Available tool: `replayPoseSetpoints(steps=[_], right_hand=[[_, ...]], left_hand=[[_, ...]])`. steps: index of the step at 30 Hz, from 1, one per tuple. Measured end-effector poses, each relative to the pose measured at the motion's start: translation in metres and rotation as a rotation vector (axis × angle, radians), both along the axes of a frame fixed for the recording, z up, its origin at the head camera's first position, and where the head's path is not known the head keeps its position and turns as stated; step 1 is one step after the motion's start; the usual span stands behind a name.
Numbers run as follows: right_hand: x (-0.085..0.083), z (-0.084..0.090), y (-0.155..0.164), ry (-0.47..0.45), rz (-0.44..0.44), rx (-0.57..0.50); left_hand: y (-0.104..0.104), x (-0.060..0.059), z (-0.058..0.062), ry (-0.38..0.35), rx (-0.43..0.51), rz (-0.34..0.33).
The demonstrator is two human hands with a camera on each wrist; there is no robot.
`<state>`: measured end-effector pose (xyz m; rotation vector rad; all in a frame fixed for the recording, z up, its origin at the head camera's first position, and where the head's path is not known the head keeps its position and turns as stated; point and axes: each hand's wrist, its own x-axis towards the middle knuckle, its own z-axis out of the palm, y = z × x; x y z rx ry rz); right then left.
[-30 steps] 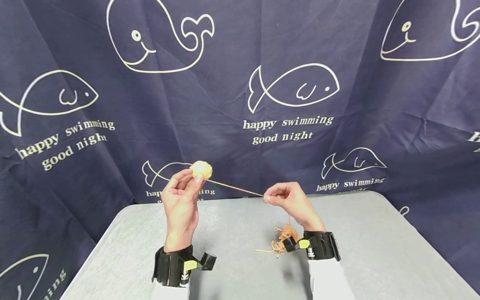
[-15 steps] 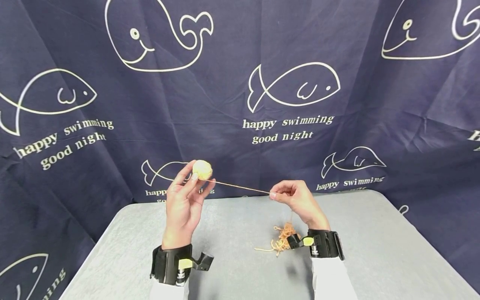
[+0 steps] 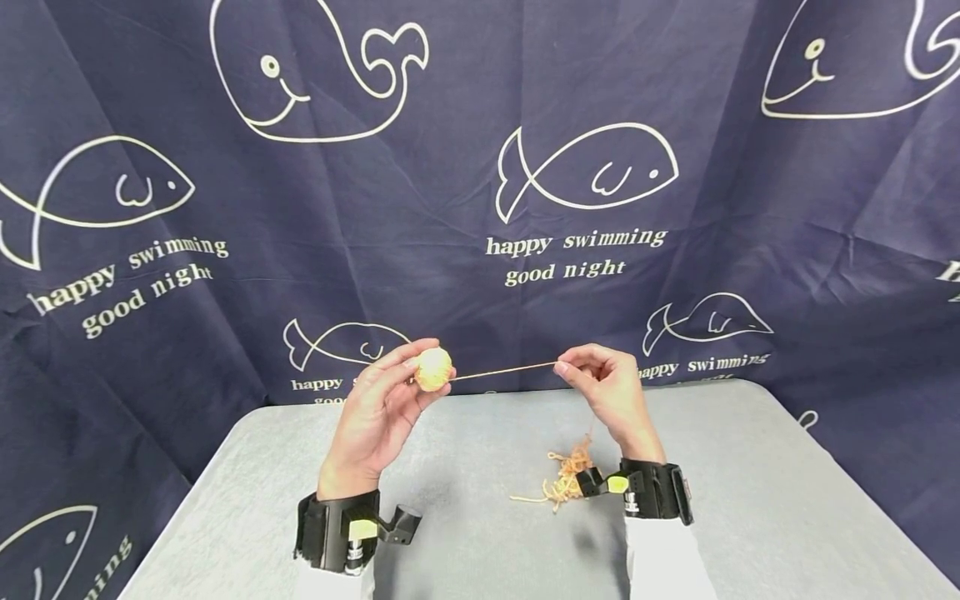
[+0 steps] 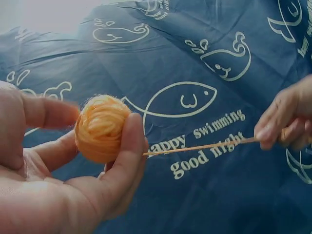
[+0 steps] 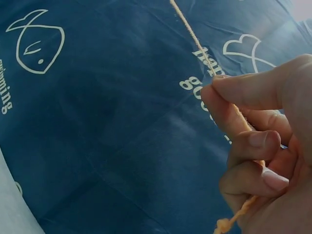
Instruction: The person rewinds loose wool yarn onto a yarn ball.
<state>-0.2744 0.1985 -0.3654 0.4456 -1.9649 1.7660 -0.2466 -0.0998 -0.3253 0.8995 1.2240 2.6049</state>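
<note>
My left hand (image 3: 375,417) holds a small yarn ball (image 3: 433,369) between thumb and fingers, raised above the table. In the left wrist view the ball (image 4: 101,127) looks orange, with strands wound in layers. A taut yarn strand (image 3: 502,371) runs from it to my right hand (image 3: 609,392), whose thumb and index finger pinch it. The right wrist view shows the strand passing on through the curled fingers (image 5: 253,146), with a knotted piece of yarn (image 5: 224,225) hanging below. Under the right hand a loose tangle of orange yarn (image 3: 572,475) lies on the table.
The grey table (image 3: 465,517) has rounded far corners. Behind it hangs a dark blue curtain (image 3: 465,167) printed with white fish, whales and lettering. Black camera straps (image 3: 337,529) circle both wrists; the right camera partly covers the tangle in the head view.
My left hand has tilted to the right, carrying the ball right and slightly down. The right hand has moved a little right and up, still pinching the strand.
</note>
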Motion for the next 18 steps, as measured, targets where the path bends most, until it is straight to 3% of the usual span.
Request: replayPoseSetpoints(steps=[4,8,13,18], right_hand=[[0.003,0.004,0.0,0.014,0.013,-0.004],[0.008,0.008,0.002,0.017,0.034,0.004],[0.01,0.007,0.011,-0.022,0.054,0.09],[0.006,-0.001,0.028,-0.109,0.034,0.219]], left_hand=[[0.002,0.0,-0.003,0.013,-0.11,0.155],[0.003,-0.003,-0.005,-0.038,-0.18,0.297],[0.001,-0.008,-0.006,-0.098,-0.15,0.518],[-0.012,-0.013,-0.006,-0.015,-0.062,0.759]])
